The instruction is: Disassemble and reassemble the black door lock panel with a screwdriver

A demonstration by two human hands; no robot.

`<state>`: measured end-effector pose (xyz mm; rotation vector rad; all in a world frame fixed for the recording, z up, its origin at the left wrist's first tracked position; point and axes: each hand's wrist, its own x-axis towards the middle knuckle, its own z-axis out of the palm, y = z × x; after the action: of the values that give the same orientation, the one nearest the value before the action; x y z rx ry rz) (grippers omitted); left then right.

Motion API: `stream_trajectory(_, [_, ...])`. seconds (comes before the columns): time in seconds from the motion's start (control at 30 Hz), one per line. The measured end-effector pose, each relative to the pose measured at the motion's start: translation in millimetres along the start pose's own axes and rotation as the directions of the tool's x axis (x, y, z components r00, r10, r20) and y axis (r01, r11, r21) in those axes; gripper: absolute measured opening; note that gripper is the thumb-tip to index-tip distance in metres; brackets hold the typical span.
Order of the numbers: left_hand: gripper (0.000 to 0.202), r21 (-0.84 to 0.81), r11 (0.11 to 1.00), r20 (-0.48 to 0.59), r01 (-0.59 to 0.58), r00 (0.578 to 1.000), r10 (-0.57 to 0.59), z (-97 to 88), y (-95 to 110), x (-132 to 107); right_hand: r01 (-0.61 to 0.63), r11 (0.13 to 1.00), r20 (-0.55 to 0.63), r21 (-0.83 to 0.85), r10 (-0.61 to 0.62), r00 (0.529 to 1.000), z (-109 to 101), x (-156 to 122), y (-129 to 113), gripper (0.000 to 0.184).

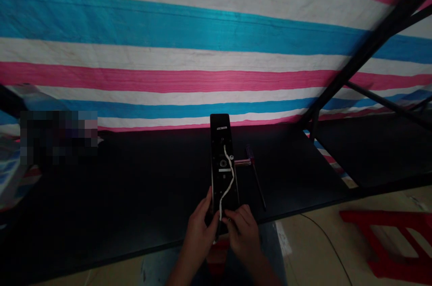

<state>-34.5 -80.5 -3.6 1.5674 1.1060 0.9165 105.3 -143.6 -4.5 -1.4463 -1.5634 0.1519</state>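
A long black panel (pixel 217 191) that looks like a smart door lock lies on the dark table, its near end towards me. A white cable (pixel 231 180) runs down its face from a fitting near the top to the near end. My left hand (pixel 201 223) is closed on the panel's left edge near that end, the thumb beside the cable. At the lower right, my right hand (pixel 243 231) has its fingers pinched together over the panel; whatever sits between them is too small and dark to name. A screwdriver (pixel 258 181) with a purple handle lies to the right.
A striped tarp (pixel 189 56) hangs behind the black table (pixel 141 187). Black metal bars (pixel 354 58) slant up on the right. A red stool (pixel 391 243) stands on the floor at right, near a thin cable (pixel 329 238). Blurred items (pixel 60 137) are at far left.
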Motion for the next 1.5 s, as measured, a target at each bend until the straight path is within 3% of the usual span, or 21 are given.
stream_trajectory(0.13, [0.062, 0.0, 1.0, 0.003, 0.032, 0.999, -0.032, -1.3, 3, 0, -0.058, 0.997, 0.235, 0.057, 0.043, 0.971, -25, 13, 6, 0.013])
stream_trajectory(0.27, [0.061, 0.002, 0.996, -0.021, 0.091, 0.996, -0.09, -0.6, 6, -3, -0.158, 0.987, 0.394, -0.001, 0.146, 0.908, -61, 39, 32, 0.04])
stream_trajectory(0.33, [0.059, 0.018, 0.997, -0.03, 0.08, 0.996, -0.079, -1.2, 6, -5, -0.17, 0.984, 0.385, -0.06, 0.18, 0.905, -74, 55, 51, 0.032])
stream_trajectory(0.47, [0.037, 0.116, 0.992, -0.076, 0.043, 0.997, -0.035, -13.9, 6, -2, -0.297, 0.902, 0.17, -0.313, 0.36, 0.917, -77, 84, 87, 0.027])
stream_trajectory(0.6, [0.033, 0.321, 0.946, -0.229, 0.053, 0.973, 0.023, -43.8, 6, 26, -0.387, 0.793, 0.118, -0.47, 0.491, 0.863, -63, 100, 104, 0.021])
stream_trajectory(0.67, [0.034, 0.422, 0.905, -0.216, 0.057, 0.976, 0.04, -58.1, 7, 48, -0.45, 0.77, 0.134, -0.452, 0.557, 0.82, -61, 107, 109, 0.016])
stream_trajectory(0.77, [0.035, 0.533, 0.845, -0.116, 0.042, 0.993, 0.024, -67.8, 9, 78, -0.534, 0.776, 0.197, -0.335, 0.612, 0.766, -67, 117, 115, 0.018])
stream_trajectory(0.9, [0.031, 0.588, 0.809, -0.066, 0.012, 0.997, 0.033, -57.6, 11, 95, -0.603, 0.793, 0.274, -0.084, 0.6, 0.752, -82, 113, 113, 0.026])
stream_trajectory(0.93, [0.031, 0.616, 0.788, -0.062, 0.008, 0.997, 0.039, -53.4, 12, 96, -0.665, 0.744, 0.288, 0.071, 0.623, 0.727, -85, 106, 109, 0.029])
stream_trajectory(1.03, [0.029, 0.716, 0.698, -0.056, -0.008, 0.996, 0.068, -43.1, 11, 93, -0.743, 0.44, 0.291, 0.504, 0.724, 0.626, -92, 80, 89, 0.041])
stream_trajectory(1.13, [0.029, 0.754, 0.656, -0.032, -0.039, 0.995, 0.096, -38.6, 9, 90, -0.696, 0.222, 0.279, 0.683, 0.801, 0.53, -99, 55, 64, 0.048])
stream_trajectory(1.23, [0.028, 0.749, 0.659, -0.014, -0.075, 0.992, 0.128, -37.8, 6, 92, -0.651, 0.101, 0.292, 0.752, 0.835, 0.467, -105, 42, 46, 0.046])
stream_trajectory(1.37, [0.024, 0.674, 0.727, -0.036, -0.13, 0.977, 0.208, -39.1, 5, 95, -0.567, 0.053, 0.303, 0.822, 0.802, 0.515, -109, 37, 38, 0.038])
stream_trajectory(1.5, [0.022, 0.411, 0.907, -0.188, -0.099, 0.964, 0.19, -40.9, 27, 85, -0.486, 0.107, 0.223, 0.868, 0.789, 0.573, -107, 43, 30, 0.034])
